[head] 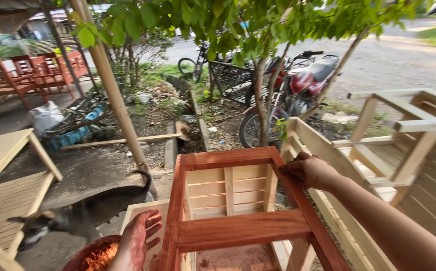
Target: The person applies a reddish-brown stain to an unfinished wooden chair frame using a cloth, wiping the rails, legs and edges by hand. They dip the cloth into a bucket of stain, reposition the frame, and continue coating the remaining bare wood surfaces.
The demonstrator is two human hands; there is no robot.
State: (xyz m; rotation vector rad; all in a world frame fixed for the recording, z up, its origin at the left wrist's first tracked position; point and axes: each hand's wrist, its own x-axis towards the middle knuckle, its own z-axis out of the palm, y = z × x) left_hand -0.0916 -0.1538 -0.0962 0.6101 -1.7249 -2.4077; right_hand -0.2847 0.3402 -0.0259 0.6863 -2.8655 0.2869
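At far left stands a bare wood bench (2, 155), and a dog (77, 216) walks below it. Next comes a bowl (95, 256) of red-brown stain at the bottom edge. The left hand (138, 240), stained red, hovers over the bowl with fingers spread, holding nothing. In the middle stands the frame (238, 211), partly coated red, its inner slats still pale. The right hand (305, 170) is closed and presses on the frame's right rail; whether it pinches a rag I cannot tell. The step in hand looks like rubbing stain into that rail. The next move likely calls for fresh stain and even strokes along the grain. Behind at right are a motorbike (298, 90) and unpainted chairs (403, 145).
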